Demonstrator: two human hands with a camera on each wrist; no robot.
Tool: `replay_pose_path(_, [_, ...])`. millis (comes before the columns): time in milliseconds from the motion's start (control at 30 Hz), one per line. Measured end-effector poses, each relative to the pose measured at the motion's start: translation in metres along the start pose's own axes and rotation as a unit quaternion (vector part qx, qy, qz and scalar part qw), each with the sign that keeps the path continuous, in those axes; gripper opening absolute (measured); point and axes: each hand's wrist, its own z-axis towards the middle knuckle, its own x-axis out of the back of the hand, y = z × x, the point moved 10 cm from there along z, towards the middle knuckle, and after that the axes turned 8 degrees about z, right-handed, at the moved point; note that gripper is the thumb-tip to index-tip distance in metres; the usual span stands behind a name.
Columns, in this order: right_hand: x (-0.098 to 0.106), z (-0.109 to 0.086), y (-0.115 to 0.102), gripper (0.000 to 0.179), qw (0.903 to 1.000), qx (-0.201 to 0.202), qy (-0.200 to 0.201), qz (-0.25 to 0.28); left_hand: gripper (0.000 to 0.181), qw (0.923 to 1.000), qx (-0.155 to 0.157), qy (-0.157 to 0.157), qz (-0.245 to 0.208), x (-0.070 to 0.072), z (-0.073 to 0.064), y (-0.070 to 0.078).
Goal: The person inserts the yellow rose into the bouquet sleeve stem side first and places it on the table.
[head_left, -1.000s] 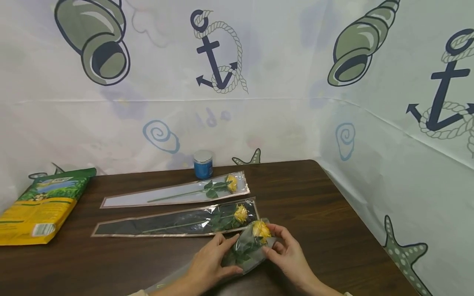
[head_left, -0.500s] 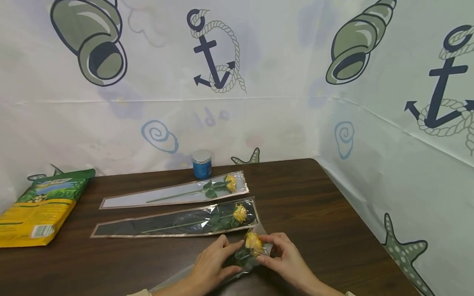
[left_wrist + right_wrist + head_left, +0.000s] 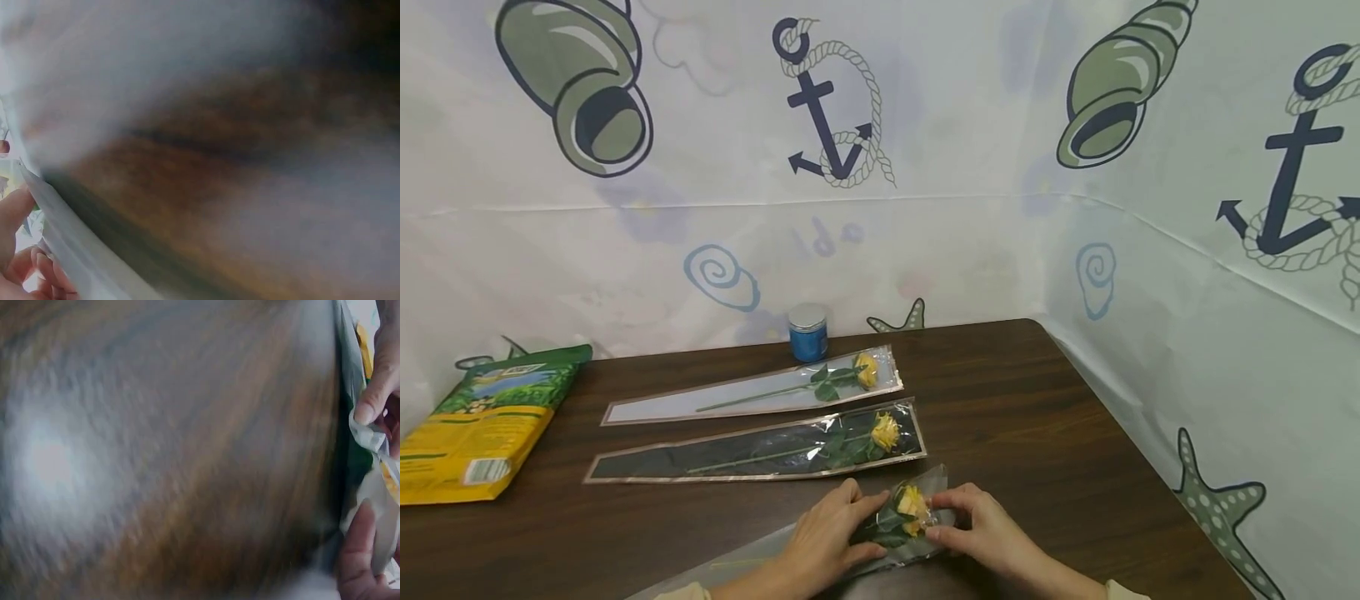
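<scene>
In the head view a yellow rose (image 3: 912, 503) with green leaves lies inside a long clear sleeve (image 3: 934, 482) with a pale backing, slanting toward the lower left. My left hand (image 3: 829, 533) grips the sleeve beside the leaves, thumb and fingers on either side of it. At the bloom end, my right hand (image 3: 981, 523) pinches the wrapping between thumb and fingers. Fingers (image 3: 12, 225) and the pale sleeve edge appear at the left of the left wrist view. The right wrist view shows crumpled wrapping (image 3: 375, 506) between fingertips; the rest is blurred.
Two more wrapped yellow roses lie beyond my hands, one on a dark backing (image 3: 655, 465), one on a white backing (image 3: 662, 408). A blue jar (image 3: 808, 333) with a silver lid stands behind. At left lies a yellow and green bag (image 3: 490, 425). The brown table (image 3: 1037, 417) meets a printed curtain.
The rose and its sleeve have come down toward me and lie flatter. My right hand has moved slightly nearer with them, while my left keeps about the same place.
</scene>
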Motion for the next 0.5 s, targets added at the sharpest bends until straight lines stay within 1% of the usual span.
replay_pose_path(100, [0.0026,0.0,-0.0029,0.038,0.9998,0.008,-0.006,-0.016,0.063,1.0,0.007,-0.001,0.001,-0.0001,-0.0003,-0.0023])
replay_pose_path(167, [0.0058,-0.0008,-0.0061,0.037,0.9989,0.023,0.0,-0.04,0.064,1.0,0.009,0.001,0.003,0.0004,-0.0008,-0.0034])
replay_pose_path(233, [0.0086,-0.0021,-0.0079,0.033,0.9972,0.036,0.009,-0.065,0.065,0.9999,0.007,0.006,0.006,0.0016,-0.0013,-0.0035])
replay_pose_path(300, [0.01,-0.0028,-0.0079,0.028,0.9961,0.043,0.012,-0.076,0.065,0.9998,0.001,0.016,0.012,0.0037,-0.0022,-0.0025])
replay_pose_path(333, [0.0101,-0.0029,-0.0074,0.026,0.996,0.044,0.011,-0.076,0.065,0.9997,-0.002,0.021,0.015,0.0046,-0.0028,-0.0021])
replay_pose_path(400, [0.0088,-0.0029,-0.0045,0.022,0.9978,0.037,0.0,-0.055,0.065,0.9993,-0.009,0.028,0.022,0.0064,-0.0042,-0.0009])
replay_pose_path(500, [0.0064,-0.0029,0.0012,0.021,0.9997,0.014,-0.019,-0.001,0.065,0.9992,-0.017,0.022,0.029,0.006,-0.0071,-0.0001])
